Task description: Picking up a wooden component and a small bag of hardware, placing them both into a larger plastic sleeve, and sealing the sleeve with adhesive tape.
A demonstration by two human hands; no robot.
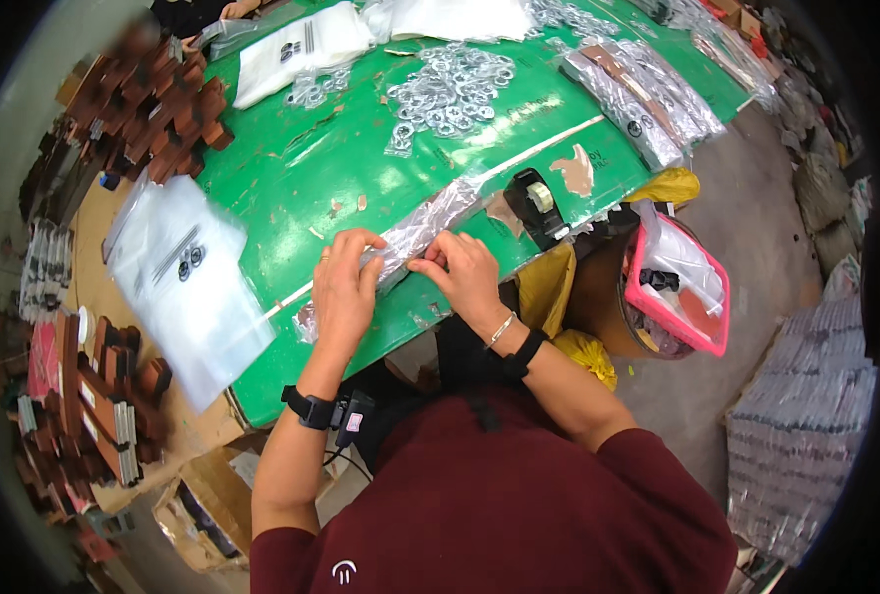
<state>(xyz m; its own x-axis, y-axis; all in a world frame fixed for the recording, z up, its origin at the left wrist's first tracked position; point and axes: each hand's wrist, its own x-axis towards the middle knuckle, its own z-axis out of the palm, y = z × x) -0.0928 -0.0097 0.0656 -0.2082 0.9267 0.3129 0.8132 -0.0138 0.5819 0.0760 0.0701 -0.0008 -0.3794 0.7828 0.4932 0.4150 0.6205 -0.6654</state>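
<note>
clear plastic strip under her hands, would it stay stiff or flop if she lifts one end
Probably floppy: the strip looks like thin crinkled film, lying flat along the green table. Likely light too. Both hands, left and right, press it down, hinting it may shift or curl.

- Both forearms come up from the bottom, elbows bent, wrists angled in toward each other.
- Left hand lies palm down, fingers curled, fingertips pressing.
- Right hand sits just beside it, thumb and fingers in a pinching grip.
</note>
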